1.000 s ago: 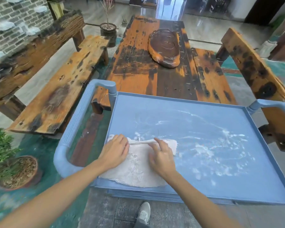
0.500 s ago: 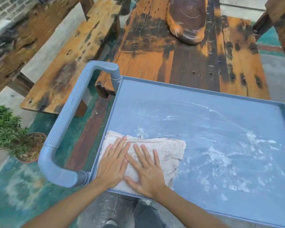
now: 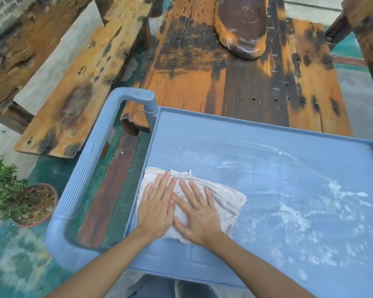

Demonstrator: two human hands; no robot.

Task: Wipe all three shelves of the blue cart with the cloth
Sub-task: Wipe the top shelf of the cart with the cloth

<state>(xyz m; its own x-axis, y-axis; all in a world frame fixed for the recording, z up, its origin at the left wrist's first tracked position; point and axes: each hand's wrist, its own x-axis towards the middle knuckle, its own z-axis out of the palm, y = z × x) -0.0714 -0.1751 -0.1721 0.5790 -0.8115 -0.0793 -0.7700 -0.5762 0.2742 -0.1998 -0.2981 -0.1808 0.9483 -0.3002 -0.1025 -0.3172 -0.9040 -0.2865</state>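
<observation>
The blue cart's top shelf (image 3: 256,134) fills the lower right of the head view. White powdery smears (image 3: 306,214) cover its middle and right side. A folded off-white cloth (image 3: 226,198) lies flat at the shelf's near left corner. My left hand (image 3: 157,205) and my right hand (image 3: 197,214) press flat on the cloth side by side, fingers spread and pointing away from me. The two lower shelves are hidden under the top one.
The cart's ribbed blue handle (image 3: 84,168) loops out at the left. A worn wooden table (image 3: 235,87) with a carved wooden tray (image 3: 241,26) stands just beyond the cart. A wooden bench (image 3: 80,82) is at the left, a potted plant (image 3: 19,201) on the floor.
My hands went from pinching the cloth's fold to lying flat on it, and the cloth slid a little away from me along the left side. The view has tilted down and closer.
</observation>
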